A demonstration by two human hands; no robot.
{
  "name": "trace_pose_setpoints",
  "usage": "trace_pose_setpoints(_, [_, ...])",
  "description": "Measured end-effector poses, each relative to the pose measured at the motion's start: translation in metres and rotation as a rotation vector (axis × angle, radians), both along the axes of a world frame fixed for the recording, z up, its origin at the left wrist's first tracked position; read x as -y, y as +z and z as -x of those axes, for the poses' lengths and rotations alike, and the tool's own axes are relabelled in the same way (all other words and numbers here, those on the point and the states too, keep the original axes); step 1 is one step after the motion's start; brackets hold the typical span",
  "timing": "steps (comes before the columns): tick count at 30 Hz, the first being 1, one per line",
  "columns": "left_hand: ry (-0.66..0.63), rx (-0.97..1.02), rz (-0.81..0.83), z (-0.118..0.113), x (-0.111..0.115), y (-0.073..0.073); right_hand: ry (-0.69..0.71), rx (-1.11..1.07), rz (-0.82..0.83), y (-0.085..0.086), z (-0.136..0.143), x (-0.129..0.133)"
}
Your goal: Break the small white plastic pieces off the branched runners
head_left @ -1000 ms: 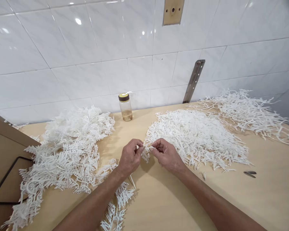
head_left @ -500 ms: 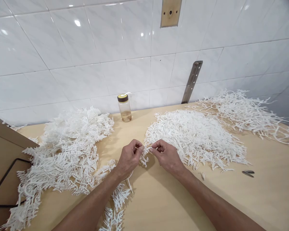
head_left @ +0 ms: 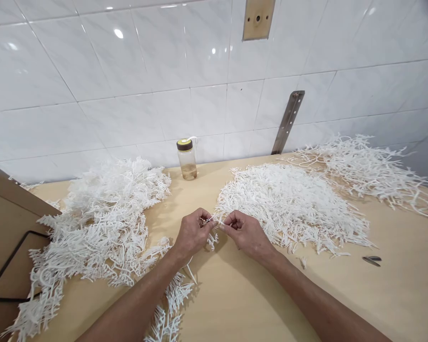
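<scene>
A small white sprig (head_left: 212, 241) of thin, branching strands is stretched between the pinched fingertips of the left hand (head_left: 194, 232) and right hand (head_left: 245, 232), its looser, frilly part hanging just below them. It is held over the middle of the tabletop (head_left: 253, 304), beside the near left edge of a broad, low pile (head_left: 288, 204) of similar short white strands, densely tangled and spread flat, with spiky ends.

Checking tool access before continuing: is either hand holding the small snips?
No, the snips lie on the table, apart from both hands.
</scene>
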State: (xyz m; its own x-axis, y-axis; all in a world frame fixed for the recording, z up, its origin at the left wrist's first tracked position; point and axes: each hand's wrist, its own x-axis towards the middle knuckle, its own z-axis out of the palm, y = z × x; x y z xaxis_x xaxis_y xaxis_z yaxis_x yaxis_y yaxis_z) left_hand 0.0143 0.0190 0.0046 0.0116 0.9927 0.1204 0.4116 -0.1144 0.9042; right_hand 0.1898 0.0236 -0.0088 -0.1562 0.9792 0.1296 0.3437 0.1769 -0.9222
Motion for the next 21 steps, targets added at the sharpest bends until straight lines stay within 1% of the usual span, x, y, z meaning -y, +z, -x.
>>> trace_pose_setpoints(3, [-0.039,0.015,-0.009,0.0011,-0.0008,-0.0019,0.045,-0.048,0.057,-0.0023,-0.0004,-0.0008])
trace_pose_setpoints(5, [-0.063,-0.005,-0.054,0.0018,-0.0012,-0.0029,0.071,-0.069,0.083,-0.0024,-0.0011,-0.0008])
trace_pose_setpoints(9, [-0.085,-0.127,-0.172,0.0025,-0.0016,-0.0037,0.088,-0.084,0.103,0.0012,-0.0024,0.0003])
trace_pose_setpoints(11, [-0.101,-0.185,-0.205,0.0025,-0.0015,-0.0037,0.087,-0.083,0.107,0.003,-0.0026,0.0006])
trace_pose_setpoints(14, [-0.117,-0.225,-0.218,0.0022,-0.0008,-0.003,0.085,-0.09,0.112,0.0034,-0.0029,0.0001])
trace_pose_setpoints(18, [-0.1,-0.234,-0.228,0.0021,-0.0001,-0.0007,0.108,-0.099,0.099,0.002,-0.005,-0.0015])
trace_pose_setpoints(21, [-0.114,-0.24,-0.248,0.0026,-0.0003,-0.0002,0.127,-0.106,0.089,0.0009,-0.0077,-0.0027])
